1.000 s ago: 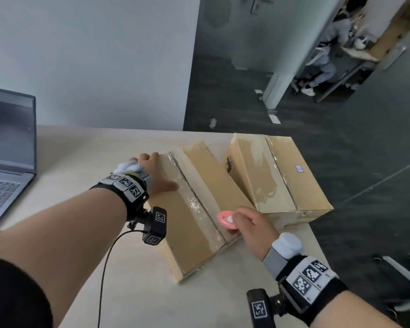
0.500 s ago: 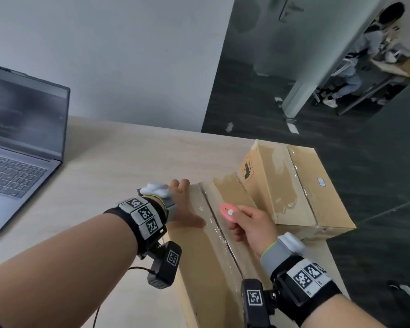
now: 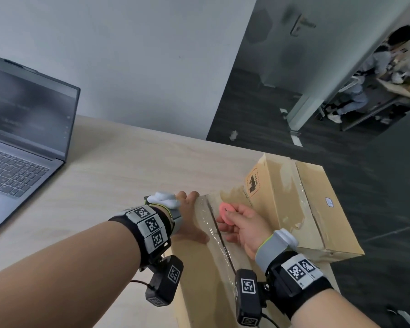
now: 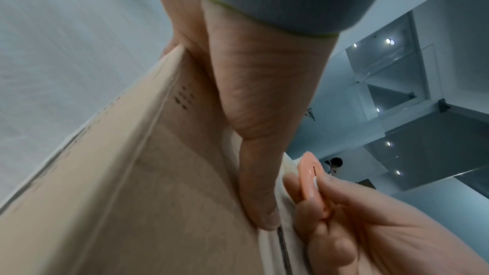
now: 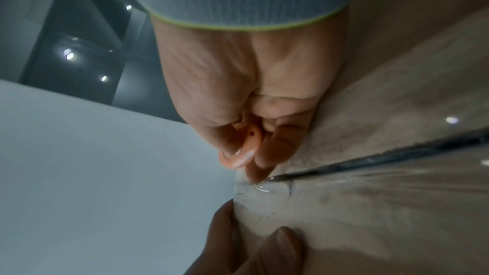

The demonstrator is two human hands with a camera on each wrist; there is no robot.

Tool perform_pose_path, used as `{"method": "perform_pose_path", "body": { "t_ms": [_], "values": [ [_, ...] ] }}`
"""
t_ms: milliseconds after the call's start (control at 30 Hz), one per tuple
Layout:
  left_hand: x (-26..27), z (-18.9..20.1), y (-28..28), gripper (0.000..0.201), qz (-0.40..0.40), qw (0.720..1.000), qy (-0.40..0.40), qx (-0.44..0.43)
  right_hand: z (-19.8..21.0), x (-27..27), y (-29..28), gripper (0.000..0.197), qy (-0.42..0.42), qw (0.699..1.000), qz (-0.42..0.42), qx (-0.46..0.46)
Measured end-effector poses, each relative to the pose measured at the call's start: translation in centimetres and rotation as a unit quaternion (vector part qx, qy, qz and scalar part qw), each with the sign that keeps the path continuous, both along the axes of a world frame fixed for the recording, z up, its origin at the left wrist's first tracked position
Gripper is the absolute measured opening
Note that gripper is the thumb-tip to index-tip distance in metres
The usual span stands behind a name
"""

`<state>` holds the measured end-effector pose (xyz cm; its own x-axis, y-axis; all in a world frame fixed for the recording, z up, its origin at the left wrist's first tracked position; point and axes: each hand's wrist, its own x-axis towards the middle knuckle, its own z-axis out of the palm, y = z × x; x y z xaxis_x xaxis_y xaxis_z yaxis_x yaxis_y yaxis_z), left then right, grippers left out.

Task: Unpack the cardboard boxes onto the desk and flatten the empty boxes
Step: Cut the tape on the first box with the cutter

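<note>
Left hand [image 3: 187,221]: gripping the far top edge of the nearer cardboard box [image 3: 204,275], thumb lying flat on the taped top, fingers wrapping over the side. Right hand [image 3: 244,226]: pinching a small pink disc-shaped cutter [image 3: 227,208] between thumb and curled fingers, sitting at the far end of the box's taped centre seam [image 3: 219,237], which is showing a dark slit. Second cardboard box [image 3: 301,204]: lying closed and taped at the desk's [image 3: 128,166] far right corner, just beside the first. Open laptop [image 3: 21,129]: sitting at the desk's left edge.
</note>
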<state>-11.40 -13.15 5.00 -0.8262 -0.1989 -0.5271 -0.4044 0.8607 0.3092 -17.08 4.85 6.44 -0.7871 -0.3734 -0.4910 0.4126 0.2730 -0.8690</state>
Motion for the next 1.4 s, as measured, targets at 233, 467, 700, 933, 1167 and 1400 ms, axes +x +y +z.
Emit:
{"method": "perform_pose_path", "body": {
  "t_ms": [233, 467, 700, 933, 1167, 1400],
  "values": [
    [0.1, -0.2, -0.3, 0.115, 0.002, 1.000, 0.012, 0.005, -0.5, -1.3, -2.0, 0.018, 0.197, 0.958, 0.095, 0.185],
    [0.3, -0.6, -0.5, 0.111, 0.002, 1.000, 0.025, 0.013, -0.3, -2.0, -4.1, 0.017, 0.283, 0.902, 0.157, 0.285],
    [0.4, -0.7, -0.3, 0.110, 0.004, 0.999, 0.031, 0.017, 0.5, -1.7, -5.1, 0.017, 0.296, 0.874, 0.186, 0.338],
    [0.6, -0.5, -0.3, 0.105, -0.003, 0.999, 0.042, 0.015, 0.7, -1.5, -5.8, 0.015, 0.300, 0.853, 0.209, 0.373],
    [0.6, -0.6, -0.4, 0.103, -0.004, 0.999, 0.049, 0.011, 1.3, -1.5, -6.2, 0.014, 0.294, 0.840, 0.240, 0.388],
    [0.5, -0.6, -0.6, 0.116, -0.004, 0.999, 0.028, -0.017, 1.3, -0.9, -5.2, 0.010, 0.296, 0.826, 0.251, 0.408]
  ]
}}
